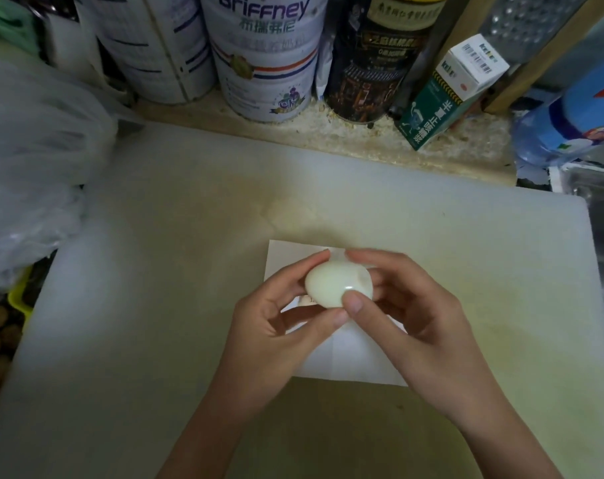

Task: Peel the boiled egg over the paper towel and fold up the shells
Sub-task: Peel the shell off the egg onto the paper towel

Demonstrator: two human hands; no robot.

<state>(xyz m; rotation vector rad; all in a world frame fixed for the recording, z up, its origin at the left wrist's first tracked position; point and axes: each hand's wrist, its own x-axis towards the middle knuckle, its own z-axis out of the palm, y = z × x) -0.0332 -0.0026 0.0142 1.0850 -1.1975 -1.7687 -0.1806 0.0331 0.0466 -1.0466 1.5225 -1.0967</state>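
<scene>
A boiled egg [330, 283], mostly bare and glossy white, is held just above a white paper towel [342, 361] that lies flat on the cutting board. My left hand [276, 323] grips the egg from the left and below with fingers and thumb curled round it. From the right, my right hand [407, 316] holds the same egg, its thumb pressed on the near side and its fingers on the far side. A small piece of shell [305, 300] lies on the towel under the egg, partly hidden by my left hand.
The white cutting board [190, 271] fills most of the counter. Behind it stand milk-powder tins [266, 57], a dark jar [373, 63] and a green-and-white carton [445, 95]. A plastic bag [27, 167] bulges at the left; a blue bottle [570, 126] and a sink edge [597, 191] lie at the right.
</scene>
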